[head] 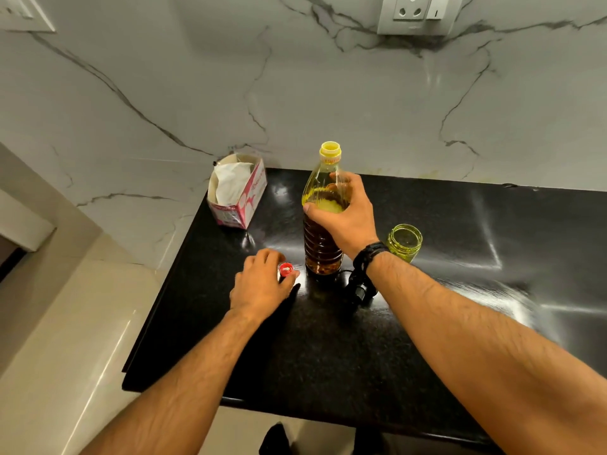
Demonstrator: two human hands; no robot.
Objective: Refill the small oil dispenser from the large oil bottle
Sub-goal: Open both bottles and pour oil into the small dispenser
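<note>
Open counter (443, 307) right of jar (404, 242), tissue box (238, 192) blocking back left

— Can you read any writing here?

— Not a single word. The tissue box (241, 195) has pink script along its long side and fine print on the end panel, but both are too blurred to make out.

— What about the large oil bottle (323, 221)?

— There is a smear of red marks on the yellow collar just under its open mouth. They could be letters, but they are too small to tell.

— And the red cap (285, 269)?

— It has a pale mark on top, nothing legible.

— Anything on the wall socket (414, 13)?

— A faint line under the switch, unreadable.
</note>
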